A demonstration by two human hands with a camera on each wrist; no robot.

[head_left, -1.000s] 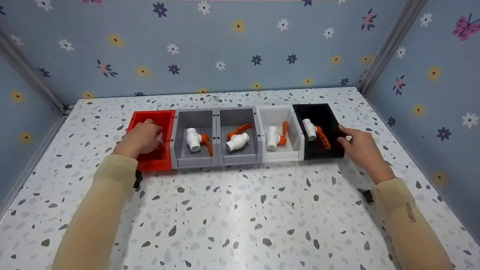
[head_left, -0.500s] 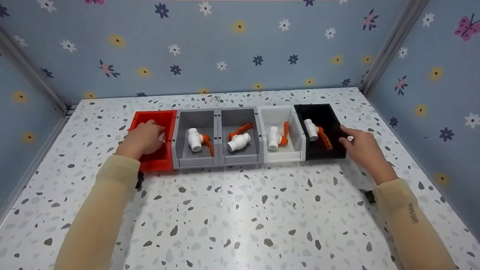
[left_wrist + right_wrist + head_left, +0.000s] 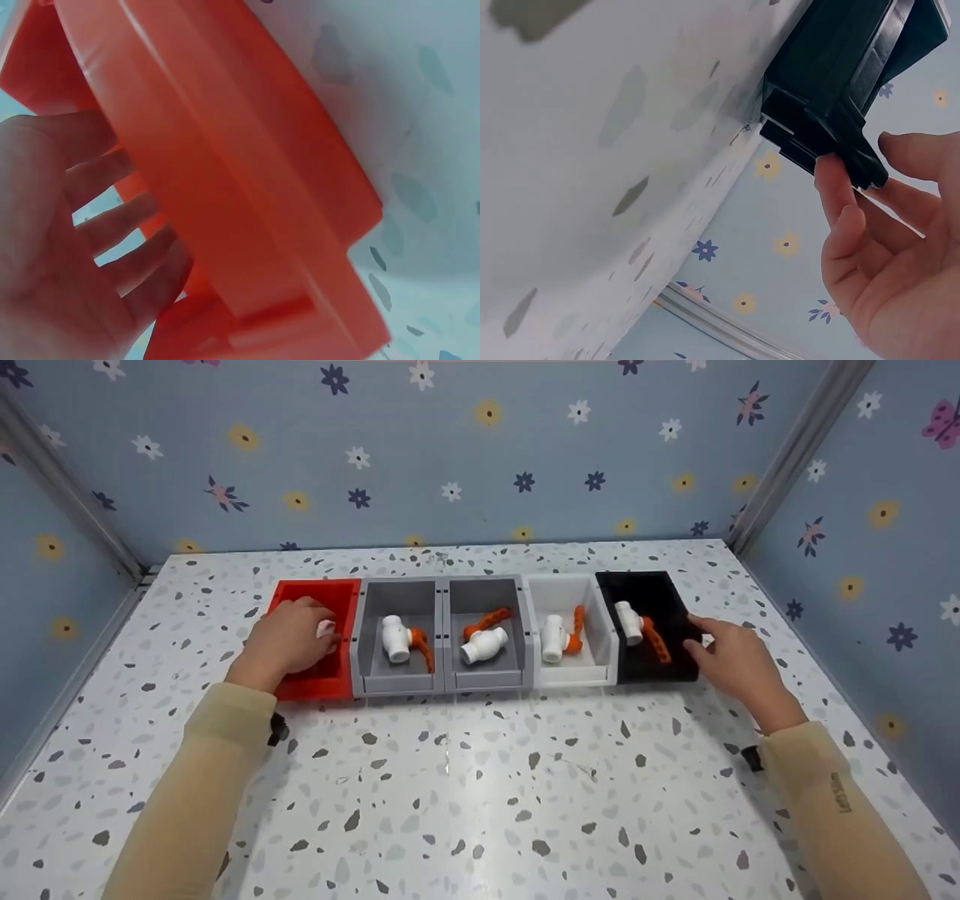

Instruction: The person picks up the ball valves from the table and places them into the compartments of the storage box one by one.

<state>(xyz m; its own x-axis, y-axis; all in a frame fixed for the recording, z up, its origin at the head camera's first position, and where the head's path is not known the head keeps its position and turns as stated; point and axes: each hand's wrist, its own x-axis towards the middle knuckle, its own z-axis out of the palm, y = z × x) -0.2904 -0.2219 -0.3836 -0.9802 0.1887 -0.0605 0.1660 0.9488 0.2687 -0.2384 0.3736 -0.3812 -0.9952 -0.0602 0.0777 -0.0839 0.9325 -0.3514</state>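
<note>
In the head view my left hand (image 3: pixel 289 637) is down in the red bin (image 3: pixel 341 688) at the row's left end. A white end of what looks like a ball valve (image 3: pixel 325 628) peeks out between its thumb and fingers; the rest is hidden. The left wrist view shows the fingers reaching behind the red bin wall (image 3: pixel 217 172). My right hand (image 3: pixel 739 660) pinches the right wall of the black bin (image 3: pixel 679 669), thumb on one side and fingertips on the other in the right wrist view. A white ball valve (image 3: pixel 628 622) with an orange lever lies inside the black bin.
Between the end bins stand a grey bin (image 3: pixel 397 684), a second grey bin (image 3: pixel 490 681) and a white bin (image 3: pixel 575 676). Each holds one white valve with an orange lever. The speckled table (image 3: pixel 450 795) stretches in front; flower-patterned panels (image 3: pixel 450 450) rise behind and at both sides.
The whole scene shifts slightly right in the head view. At my left hand the white end shows more clearly between the fingers. The right hand keeps its hold on the black bin.
</note>
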